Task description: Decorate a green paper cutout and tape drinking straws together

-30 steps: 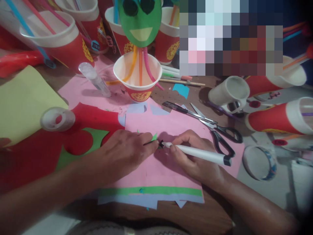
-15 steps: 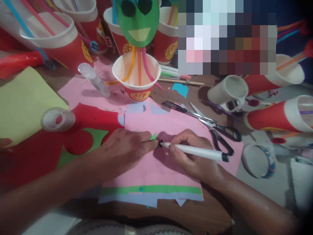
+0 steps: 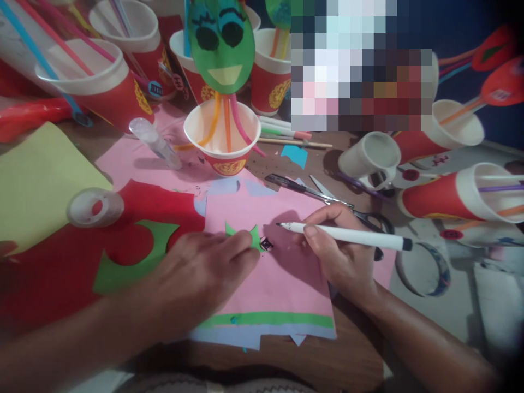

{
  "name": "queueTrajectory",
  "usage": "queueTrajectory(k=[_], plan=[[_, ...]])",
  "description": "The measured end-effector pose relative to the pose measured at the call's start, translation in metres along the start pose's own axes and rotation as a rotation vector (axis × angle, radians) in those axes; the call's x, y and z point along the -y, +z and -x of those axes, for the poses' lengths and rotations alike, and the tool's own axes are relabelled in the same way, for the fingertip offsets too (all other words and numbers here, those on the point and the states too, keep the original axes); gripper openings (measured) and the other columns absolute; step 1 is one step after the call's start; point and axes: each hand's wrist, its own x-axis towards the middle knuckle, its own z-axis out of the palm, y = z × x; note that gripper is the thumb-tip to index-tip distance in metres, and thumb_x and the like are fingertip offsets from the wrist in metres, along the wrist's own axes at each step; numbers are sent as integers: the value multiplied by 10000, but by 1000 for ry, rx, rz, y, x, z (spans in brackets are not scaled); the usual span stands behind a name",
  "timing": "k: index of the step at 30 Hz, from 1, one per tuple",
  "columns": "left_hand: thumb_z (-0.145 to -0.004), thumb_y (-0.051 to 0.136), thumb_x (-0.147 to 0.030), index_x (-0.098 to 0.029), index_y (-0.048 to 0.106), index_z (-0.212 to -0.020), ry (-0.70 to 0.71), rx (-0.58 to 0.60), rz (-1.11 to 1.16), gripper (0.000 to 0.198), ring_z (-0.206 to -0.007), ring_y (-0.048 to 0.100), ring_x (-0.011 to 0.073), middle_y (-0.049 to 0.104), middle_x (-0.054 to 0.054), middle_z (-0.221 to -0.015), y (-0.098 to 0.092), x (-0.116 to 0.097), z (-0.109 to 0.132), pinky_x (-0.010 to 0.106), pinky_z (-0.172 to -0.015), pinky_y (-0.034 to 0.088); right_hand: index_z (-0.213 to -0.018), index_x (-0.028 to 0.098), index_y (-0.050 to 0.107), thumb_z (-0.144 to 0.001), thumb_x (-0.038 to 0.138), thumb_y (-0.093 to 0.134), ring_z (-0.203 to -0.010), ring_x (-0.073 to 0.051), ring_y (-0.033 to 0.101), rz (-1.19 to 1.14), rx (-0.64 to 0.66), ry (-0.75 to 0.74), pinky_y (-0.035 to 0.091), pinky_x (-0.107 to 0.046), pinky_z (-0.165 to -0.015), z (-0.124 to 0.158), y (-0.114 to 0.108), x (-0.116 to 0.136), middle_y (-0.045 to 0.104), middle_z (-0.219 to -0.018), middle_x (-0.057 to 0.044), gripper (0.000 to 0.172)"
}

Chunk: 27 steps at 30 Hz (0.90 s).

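My right hand [image 3: 341, 251] is closed around a white marker [image 3: 356, 236], its dark tip pointing left and held above the pink paper [image 3: 286, 289]. My left hand [image 3: 216, 267] has its fingertips pressed together on a small pointed piece of green paper [image 3: 254, 234], which they partly cover. Beside those fingertips, a small patch with black ink [image 3: 266, 244] shows at the edge of the green piece. Farther left, a larger green paper with a round cut-out [image 3: 123, 273] lies on red paper [image 3: 164, 202].
A paper cup [image 3: 229, 166] holding a green paper face [image 3: 223, 52] stands ahead. Scissors [image 3: 368, 221] and a pen [image 3: 305, 188] lie near my right hand. A mug [image 3: 368, 155], a tape roll [image 3: 423, 267], a clear tube [image 3: 155, 143] and several red cups surround the paper.
My right hand has lifted the marker tip off the inked patch and moved it up and right. My left hand still presses the green piece, with more of the black marks showing.
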Motion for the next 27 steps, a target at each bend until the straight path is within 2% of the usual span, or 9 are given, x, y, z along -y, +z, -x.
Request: queueTrajectory(k=[2,5,8,11,13,15,21,27], plan=[[-869,457,-63,-174,570,-1091,8,-15,24,273,-775,632,152,645,45,-1076,2,-8,4,292,-635,478,-761,200,531,-813,175,573,-496,-137,589,3,-7,-6,467,-245,-451,1,-1,0,619,-589,16,71],[-877,451,-64,-146,523,-1188,24,-64,0,329,-893,640,176,593,85,-1251,7,-14,7,309,-673,500,-777,202,546,-816,187,597,-505,-130,594,7,8,-12,473,-235,-465,2,-4,2,644,-616,15,66],[-880,462,-93,-145,493,-1253,21,2,-50,378,-956,635,191,500,103,-1380,10,-14,8,328,-709,509,-778,204,542,-824,207,597,-492,-126,582,32,54,16,455,-221,-438,4,-5,5,646,-610,13,72],[-875,433,-92,-170,548,-1201,56,88,-93,355,-920,643,193,498,90,-1384,14,-12,7,344,-681,503,-773,205,530,-830,221,581,-482,-133,579,64,113,49,433,-217,-414,7,-6,8,630,-577,13,78],[-855,407,-65,-182,605,-1084,122,85,-113,325,-908,643,198,506,84,-1374,17,-11,7,343,-626,482,-777,205,526,-834,230,575,-486,-136,584,77,135,70,426,-215,-412,9,-5,8,625,-576,13,80],[-847,390,-53,-186,619,-1031,132,84,-127,323,-936,635,206,484,83,-1394,19,-10,8,351,-641,477,-780,206,526,-837,236,574,-496,-135,585,86,145,76,419,-211,-412,10,-5,7,619,-581,15,80],[-881,301,-57,-174,581,-1137,69,128,-130,396,-870,639,188,422,87,-1445,21,-11,12,385,-693,480,-745,205,519,-830,232,579,-423,-90,491,159,208,52,367,-181,-377,12,-8,2,547,-527,53,107],[-915,286,-88,-161,553,-1167,86,135,-111,374,-995,607,193,492,84,-1382,21,-10,9,369,-732,474,-739,202,513,-807,184,571,-380,-67,475,231,238,-28,353,-161,-369,16,-4,1,548,-489,73,90]])
